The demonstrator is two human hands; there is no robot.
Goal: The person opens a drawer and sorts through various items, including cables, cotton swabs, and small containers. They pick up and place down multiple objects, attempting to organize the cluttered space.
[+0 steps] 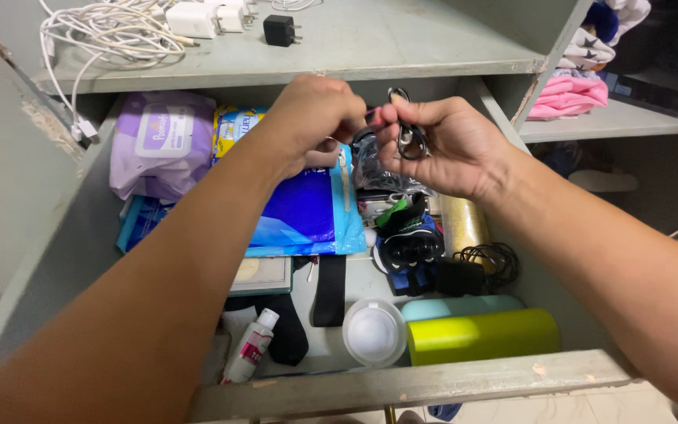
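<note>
Both of my hands are raised over an open grey drawer (402,385). My right hand (449,145) grips a small black object with metal rings (408,135), seemingly a small pair of scissors or a clip. My left hand (315,118) pinches the same object at its left end with curled fingers. Below the hands lie a blue plastic packet (300,212) and a clear bag of dark items (378,174).
The drawer holds a purple wipes pack (162,141), a lime green cylinder (482,335), a white round lid (373,331), a small white bottle (249,345), a black cable coil (490,259) and a gold roll (463,224). White cables (111,35) and chargers (280,30) lie on the shelf above. Folded clothes (570,94) sit on the right.
</note>
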